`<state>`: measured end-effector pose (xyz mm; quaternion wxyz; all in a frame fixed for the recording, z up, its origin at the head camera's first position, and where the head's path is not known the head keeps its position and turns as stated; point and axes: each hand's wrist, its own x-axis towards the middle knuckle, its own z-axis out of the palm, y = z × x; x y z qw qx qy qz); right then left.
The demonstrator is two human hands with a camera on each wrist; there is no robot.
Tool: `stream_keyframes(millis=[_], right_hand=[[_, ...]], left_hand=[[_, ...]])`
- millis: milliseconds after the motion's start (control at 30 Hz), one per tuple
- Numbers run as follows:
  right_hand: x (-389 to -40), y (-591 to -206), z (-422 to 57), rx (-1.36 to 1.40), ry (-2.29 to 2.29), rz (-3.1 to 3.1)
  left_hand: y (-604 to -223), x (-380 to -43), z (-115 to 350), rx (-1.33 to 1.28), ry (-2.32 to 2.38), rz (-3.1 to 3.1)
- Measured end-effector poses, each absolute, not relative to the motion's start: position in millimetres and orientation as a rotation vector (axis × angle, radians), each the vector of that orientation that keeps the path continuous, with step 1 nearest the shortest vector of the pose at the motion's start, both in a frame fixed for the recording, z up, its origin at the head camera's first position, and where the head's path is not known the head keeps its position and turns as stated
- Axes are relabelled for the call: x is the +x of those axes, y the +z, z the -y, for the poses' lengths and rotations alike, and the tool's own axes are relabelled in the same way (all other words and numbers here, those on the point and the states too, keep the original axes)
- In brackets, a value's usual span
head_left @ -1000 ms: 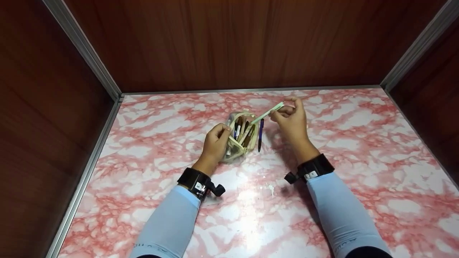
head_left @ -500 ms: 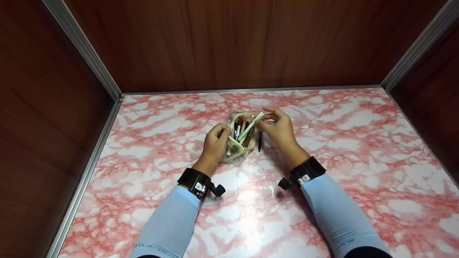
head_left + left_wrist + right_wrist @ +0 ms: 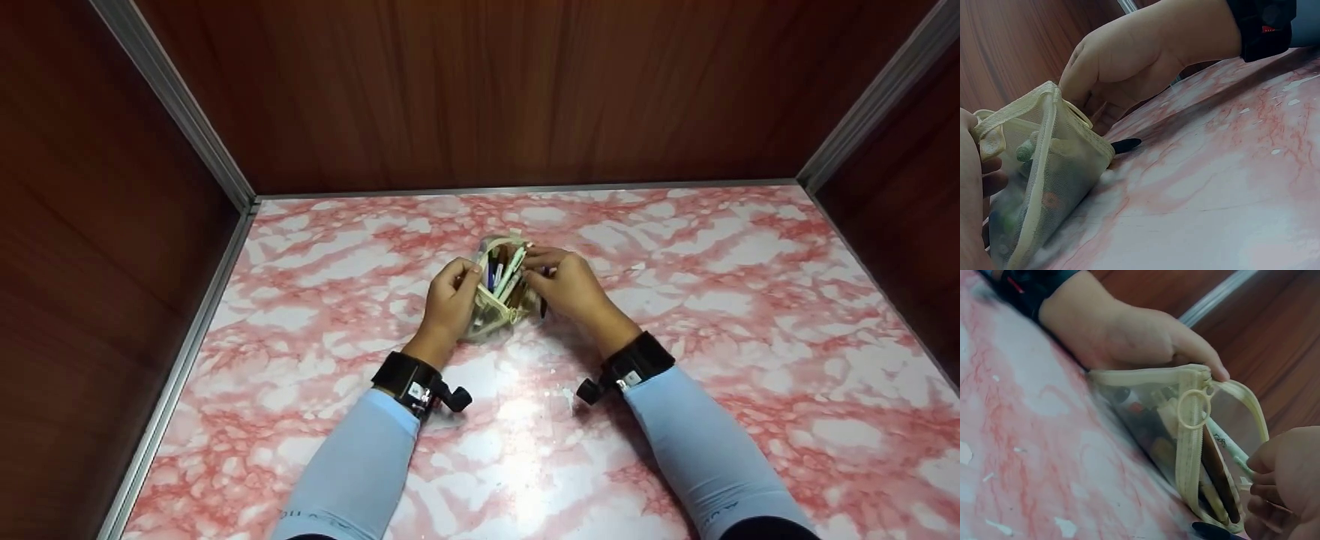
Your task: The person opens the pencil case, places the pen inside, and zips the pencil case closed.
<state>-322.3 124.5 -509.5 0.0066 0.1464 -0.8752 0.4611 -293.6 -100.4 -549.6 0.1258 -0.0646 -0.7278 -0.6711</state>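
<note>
A see-through mesh pencil case [image 3: 489, 324] with cream zipper trim lies unzipped on the table, several pens and pencils inside. My left hand [image 3: 452, 295] pinches its left rim between thumb and fingers. Over the right side of the opening is my right hand [image 3: 571, 285], its thumb and fingers at the upper end of a pale green pen [image 3: 511, 274]. That pen slants into the case among the others. The right wrist view shows the thumb against the end of the green pen [image 3: 1230, 441]; the other fingertips are partly hidden.
A dark pen [image 3: 544, 306] lies on the table just right of the case, partly under my right hand. The red-and-white marbled tabletop [image 3: 712, 300] is bordered by dark wood-look panels [image 3: 480, 97] at the back and both sides.
My right hand has moved left and down towards the case, bringing the green pen from above the right rim to inside the opening. The left hand stays on the rim.
</note>
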Motion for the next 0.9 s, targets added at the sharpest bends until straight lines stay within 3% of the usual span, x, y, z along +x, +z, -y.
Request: stream_keyframes(millis=[200, 533, 900], right_hand=[[-322.3, -510.5, -125.7, 0.498, 1.355, 2.821], [-329.7, -510.1, -141.0, 0.269, 1.358, 2.721], [-330.2, -515.4, -148.3, 0.372, 1.074, 2.844]], left_hand=[[-549.4, -293.1, 100.7, -0.174, -1.941, 2.132], [-549.9, -293.0, 100.8, -0.182, -1.932, 2.132], [-551.3, -293.8, 99.8, -0.174, -1.945, 2.116]])
